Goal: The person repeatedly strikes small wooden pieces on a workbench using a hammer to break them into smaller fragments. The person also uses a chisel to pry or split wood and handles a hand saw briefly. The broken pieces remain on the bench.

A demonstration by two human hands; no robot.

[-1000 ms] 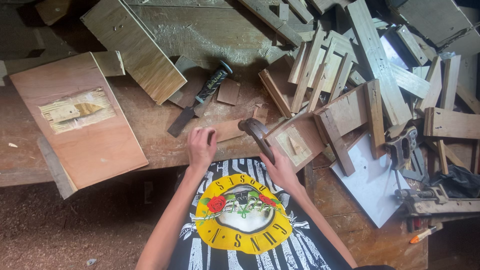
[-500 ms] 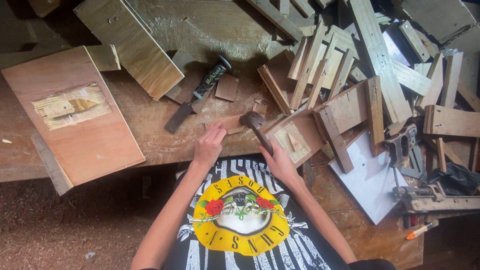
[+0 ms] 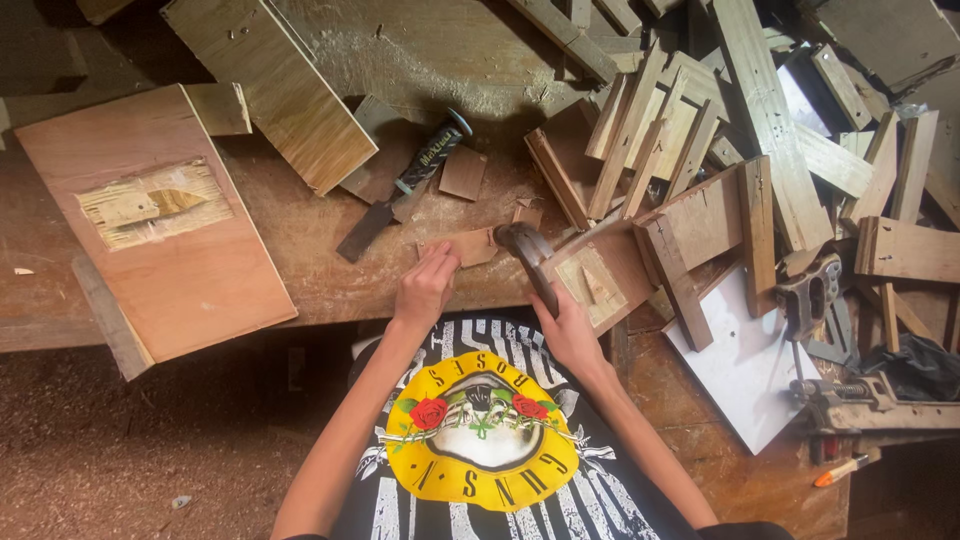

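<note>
The left hand (image 3: 425, 288) pinches a small wood piece (image 3: 462, 246) flat on the workbench (image 3: 300, 250) while the right hand (image 3: 565, 330), fingers wrapped around a hammer (image 3: 528, 258), poises its head just beside it, mid-nailing by appearance, calling for a steady aimed strike.

**Workshop surroundings**

Worn brown wooden table (image 3: 330, 250), scarred and dusty. Floor (image 3: 120, 450) below its near edge: packed earth covered in reddish sawdust. Lighting dim and warm, brightest on the pale board offcuts (image 3: 720, 90) heaped at far right.
</note>
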